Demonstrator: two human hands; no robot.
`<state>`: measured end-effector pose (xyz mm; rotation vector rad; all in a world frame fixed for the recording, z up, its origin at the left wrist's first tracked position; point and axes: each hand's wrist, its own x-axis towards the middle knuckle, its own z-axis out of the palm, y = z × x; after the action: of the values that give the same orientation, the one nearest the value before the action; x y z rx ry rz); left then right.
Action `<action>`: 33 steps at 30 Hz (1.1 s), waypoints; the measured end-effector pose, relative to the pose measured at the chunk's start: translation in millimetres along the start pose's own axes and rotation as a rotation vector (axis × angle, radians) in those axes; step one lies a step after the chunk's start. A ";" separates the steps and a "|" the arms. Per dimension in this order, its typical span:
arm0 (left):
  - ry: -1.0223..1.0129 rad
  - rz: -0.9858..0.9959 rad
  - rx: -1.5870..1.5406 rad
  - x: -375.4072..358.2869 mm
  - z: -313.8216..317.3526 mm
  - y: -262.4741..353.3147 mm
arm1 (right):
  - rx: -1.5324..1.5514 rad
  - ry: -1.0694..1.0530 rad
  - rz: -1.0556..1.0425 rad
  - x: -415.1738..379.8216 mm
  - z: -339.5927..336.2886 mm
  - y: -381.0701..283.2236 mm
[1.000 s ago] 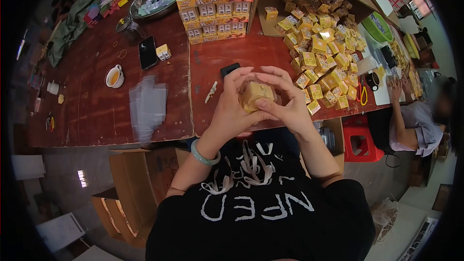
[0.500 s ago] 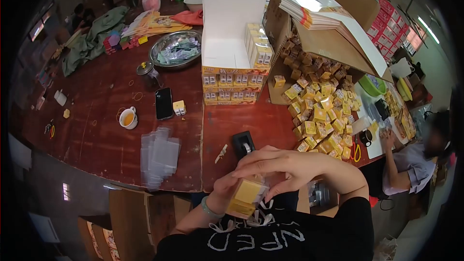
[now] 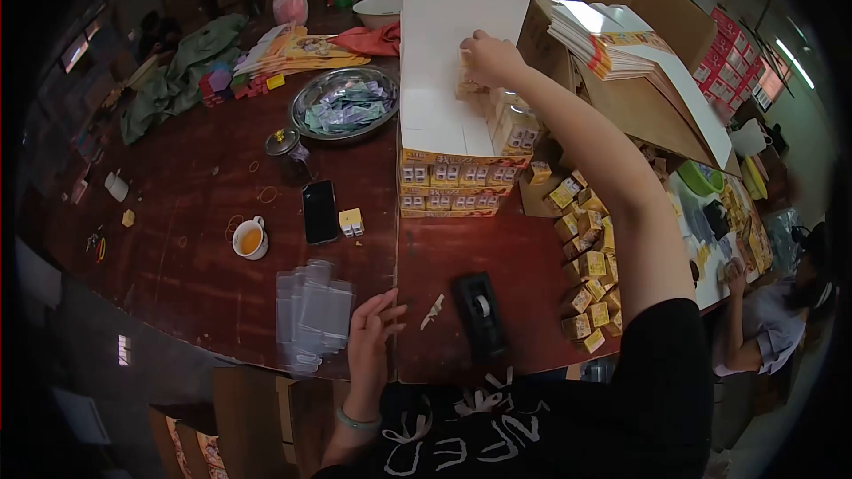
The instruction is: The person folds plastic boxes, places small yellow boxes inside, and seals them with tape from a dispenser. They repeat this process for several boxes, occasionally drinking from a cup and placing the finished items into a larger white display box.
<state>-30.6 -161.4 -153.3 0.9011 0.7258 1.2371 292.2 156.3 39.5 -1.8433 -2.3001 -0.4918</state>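
My right hand (image 3: 494,59) reaches into the upright-lidded white display carton (image 3: 444,120), its fingers closed on a pack of small yellow boxes (image 3: 468,84), partly hidden by the hand. Nearer me in that carton, along its right side, stand other wrapped yellow packs (image 3: 516,129). The carton tops a stack of filled ones with printed orange fronts (image 3: 453,201). Low over the table's front edge, my left hand (image 3: 366,346) is open with its fingers apart. Just left of it lie clear plastic sleeves (image 3: 311,315). A black tape dispenser (image 3: 480,315) is to its right.
Loose yellow boxes (image 3: 590,266) spill across the right side, partly behind my right arm. Flat printed cartons (image 3: 621,49) lean above them. On the left are a phone (image 3: 320,211), a cup of tea (image 3: 250,239), a glass jar (image 3: 286,149) and a metal bowl (image 3: 342,129). A co-worker (image 3: 768,319) sits at right.
My right hand has moved from in front of my chest up into the display carton with the yellow pack. My left hand has let go and moved left beside the sleeves. The view has shifted.
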 end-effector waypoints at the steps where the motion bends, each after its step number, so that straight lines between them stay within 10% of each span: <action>1: 0.033 0.002 0.071 -2.9 -3.1 0.8 | -0.127 0.006 0.024 7.2 14.6 1.5; 7: 0.166 0.096 0.435 -18.6 -41.6 -23.0 | -0.333 0.051 -0.045 9.9 38.1 2.4; 10: 0.270 0.407 1.216 -10.4 -62.8 -8.6 | -0.343 0.109 -0.030 2.6 29.1 9.9; 14: 0.501 0.207 1.704 6.4 -94.9 3.8 | 0.070 0.370 -0.352 -67.4 -5.6 -20.2; 19: 0.502 -0.070 1.638 31.5 -104.4 9.2 | 0.481 0.123 -0.487 -219.0 -44.2 -94.2; 33: 0.402 0.316 1.653 6.9 -37.6 30.4 | 1.188 -0.119 -0.273 -357.5 -4.1 -132.3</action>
<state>-75.9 -145.4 -144.3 2.1521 2.0887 0.8877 246.5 -198.7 -91.7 -0.9658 -2.0877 0.8269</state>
